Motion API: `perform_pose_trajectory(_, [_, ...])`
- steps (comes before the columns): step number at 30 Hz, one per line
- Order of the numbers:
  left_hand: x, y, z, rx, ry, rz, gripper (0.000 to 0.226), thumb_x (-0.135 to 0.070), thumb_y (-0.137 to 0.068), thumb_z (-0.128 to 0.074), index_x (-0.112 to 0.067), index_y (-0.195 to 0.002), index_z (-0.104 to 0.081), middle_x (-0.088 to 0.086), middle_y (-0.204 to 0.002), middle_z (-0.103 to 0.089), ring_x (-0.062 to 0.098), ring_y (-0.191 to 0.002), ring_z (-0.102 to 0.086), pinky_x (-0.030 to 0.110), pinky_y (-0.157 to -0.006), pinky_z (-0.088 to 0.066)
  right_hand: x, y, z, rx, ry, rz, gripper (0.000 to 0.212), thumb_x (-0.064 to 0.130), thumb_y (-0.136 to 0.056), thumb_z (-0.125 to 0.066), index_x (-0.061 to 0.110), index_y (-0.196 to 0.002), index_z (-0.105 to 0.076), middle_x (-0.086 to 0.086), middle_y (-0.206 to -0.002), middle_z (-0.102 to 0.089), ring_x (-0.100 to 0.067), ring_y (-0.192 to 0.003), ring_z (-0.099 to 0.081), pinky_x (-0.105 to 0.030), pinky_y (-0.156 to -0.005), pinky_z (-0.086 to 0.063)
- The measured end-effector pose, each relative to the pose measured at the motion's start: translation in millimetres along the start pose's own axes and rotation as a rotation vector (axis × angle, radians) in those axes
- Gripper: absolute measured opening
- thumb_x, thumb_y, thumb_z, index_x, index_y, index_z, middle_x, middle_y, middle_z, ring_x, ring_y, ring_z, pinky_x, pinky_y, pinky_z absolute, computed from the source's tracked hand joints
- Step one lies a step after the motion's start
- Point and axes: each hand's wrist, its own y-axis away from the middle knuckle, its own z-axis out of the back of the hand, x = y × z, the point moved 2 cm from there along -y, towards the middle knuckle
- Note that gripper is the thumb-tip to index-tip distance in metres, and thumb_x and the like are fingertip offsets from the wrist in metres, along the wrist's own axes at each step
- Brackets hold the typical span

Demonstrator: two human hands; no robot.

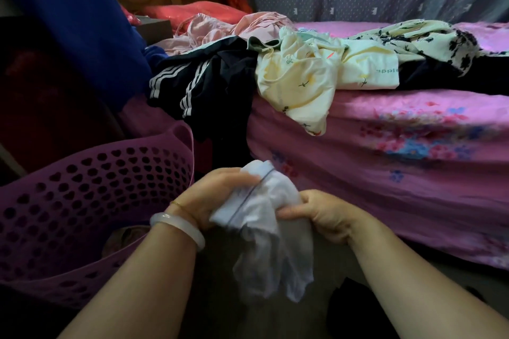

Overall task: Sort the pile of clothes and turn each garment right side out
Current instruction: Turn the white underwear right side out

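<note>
White garment (264,217) is being gripped by both hands, left hand (217,198) and right hand (319,215) curling around it, beside the purple basket (91,187) and bed (385,146)

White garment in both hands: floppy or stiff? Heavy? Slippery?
Probably floppy: the white garment bunches between the left hand and right hand, and its lower part hangs limp. Likely light, since the fabric looks thin. Probably not slippery, as curled fingers alone hold it.

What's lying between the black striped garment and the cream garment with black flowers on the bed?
In the head view, a pale yellow garment lies between them, draped over the pink bed.
</note>
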Motion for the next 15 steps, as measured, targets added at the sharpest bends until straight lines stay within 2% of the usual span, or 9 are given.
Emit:
perform_pose_trajectory(3, [16,-2,16,0.129,0.602,-0.003,0.086,-0.065,-0.083,-0.046,0.008,-0.127,-0.054,0.025,-0.122,-0.062,0.033,-0.109,-0.064,0.040,-0.090,-0.055,9,-7,-2,-0.133,-0.334,0.109,0.038,0.009,-0.073,-0.073,0.001,-0.109,-0.068,-0.022,-0.105,-0.071,-0.034,-0.097,-0.068,-0.041,-0.087,-0.055])
perform_pose_trajectory(4, [26,-3,18,0.128,0.687,0.019,0.097,-0.074,-0.078,-0.042,0.006,-0.132,-0.051,0.024,-0.131,-0.056,0.034,-0.119,-0.058,0.044,-0.097,-0.050,14,-8,-5,-0.164,-0.410,0.125,0.032,0.008,-0.076,-0.070,0.002,-0.107,-0.068,-0.021,-0.102,-0.072,-0.032,-0.094,-0.069,-0.041,-0.085,-0.056])
perform_pose_trajectory(6, [46,-3,15,0.132,0.640,0.105,0.099,-0.080,-0.075,-0.041,0.000,-0.132,-0.054,0.021,-0.134,-0.055,0.036,-0.126,-0.051,0.047,-0.105,-0.041,19,-12,-10,-0.225,-0.455,0.126,0.021,0.006,-0.082,-0.067,0.001,-0.103,-0.066,-0.019,-0.095,-0.072,-0.028,-0.086,-0.070,-0.037,-0.078,-0.057])
perform_pose_trajectory(8, [54,-1,8,0.096,0.470,0.138,0.071,-0.060,-0.084,-0.049,-0.004,-0.126,-0.061,0.020,-0.130,-0.059,0.034,-0.122,-0.055,0.045,-0.105,-0.040,20,-15,-12,-0.264,-0.408,0.109,0.020,0.003,-0.085,-0.065,0.001,-0.105,-0.064,-0.019,-0.097,-0.072,-0.028,-0.090,-0.070,-0.036,-0.077,-0.056])
perform_pose_trajectory(9, [52,-1,7,0.043,0.388,0.116,0.055,-0.042,-0.086,-0.057,-0.005,-0.126,-0.061,0.020,-0.128,-0.060,0.034,-0.119,-0.058,0.044,-0.103,-0.042,20,-16,-12,-0.291,-0.339,0.101,0.021,0.003,-0.086,-0.065,0.001,-0.107,-0.065,-0.019,-0.100,-0.072,-0.030,-0.093,-0.070,-0.036,-0.079,-0.056])
perform_pose_trajectory(10, [48,-3,11,-0.032,0.343,0.100,0.050,-0.025,-0.084,-0.063,-0.003,-0.128,-0.058,0.020,-0.127,-0.061,0.034,-0.118,-0.058,0.043,-0.101,-0.044,20,-17,-9,-0.323,-0.240,0.098,0.023,0.003,-0.085,-0.066,0.002,-0.108,-0.066,-0.018,-0.100,-0.073,-0.030,-0.095,-0.070,-0.036,-0.080,-0.057])
perform_pose_trajectory(11, [44,-4,16,-0.108,0.343,0.098,0.055,-0.014,-0.080,-0.066,-0.001,-0.132,-0.054,0.022,-0.127,-0.060,0.036,-0.118,-0.058,0.043,-0.099,-0.047,18,-18,-6,-0.366,-0.146,0.094,0.024,0.004,-0.084,-0.067,0.003,-0.108,-0.067,-0.016,-0.098,-0.074,-0.029,-0.094,-0.070,-0.036,-0.081,-0.057])
perform_pose_trajectory(13, [36,-5,27,-0.249,0.330,0.059,0.074,-0.004,-0.072,-0.071,-0.002,-0.140,-0.042,0.024,-0.132,-0.056,0.038,-0.116,-0.059,0.041,-0.090,-0.053,14,-21,-2,-0.445,-0.039,0.073,0.025,0.009,-0.083,-0.069,0.004,-0.108,-0.068,-0.013,-0.095,-0.075,-0.027,-0.091,-0.071,-0.037,-0.083,-0.057])
perform_pose_trajectory(15, [31,-5,37,-0.375,0.240,-0.011,0.098,0.003,-0.071,-0.074,-0.013,-0.151,-0.020,0.021,-0.144,-0.043,0.036,-0.120,-0.054,0.042,-0.090,-0.052,13,-23,-3,-0.470,-0.002,0.073,0.042,0.014,-0.080,-0.074,0.005,-0.119,-0.062,-0.010,-0.105,-0.072,-0.025,-0.096,-0.070,-0.040,-0.088,-0.055])
